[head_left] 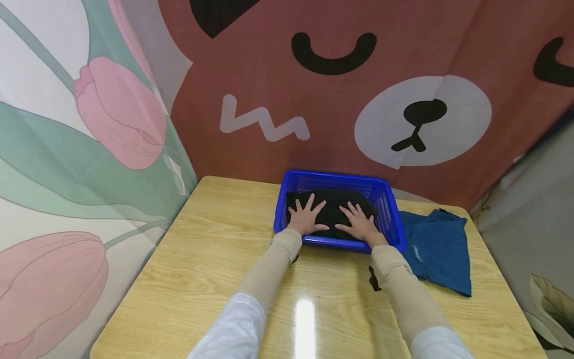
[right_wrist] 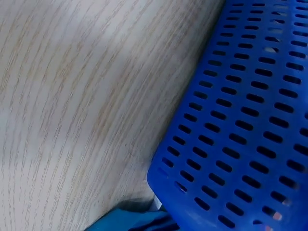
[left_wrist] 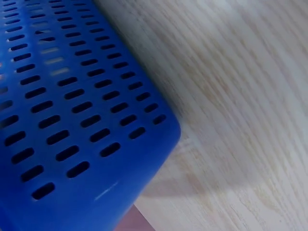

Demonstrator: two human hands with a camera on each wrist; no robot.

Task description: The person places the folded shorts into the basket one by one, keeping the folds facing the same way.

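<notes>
Inside a blue plastic basket (head_left: 336,243) lies a dark, black-looking cloth (head_left: 332,199). My left hand (head_left: 306,218) rests on the left part of this cloth with its fingers spread. On the right part, my right hand (head_left: 358,223) presses down the same way, fingers straight and apart. Both wrists cross the basket's near rim. The left wrist view shows only the slotted basket wall (left_wrist: 72,115) and the table, and the right wrist view likewise shows the basket wall (right_wrist: 240,125); neither shows a hand.
A folded blue cloth (head_left: 439,252) lies on the wooden table (head_left: 215,249), right of the basket and close against it. Its edge (right_wrist: 130,219) shows low in the right wrist view. Behind the table hangs a brown curtain (head_left: 251,164) with a bear face; a floral curtain (head_left: 125,199) hangs left.
</notes>
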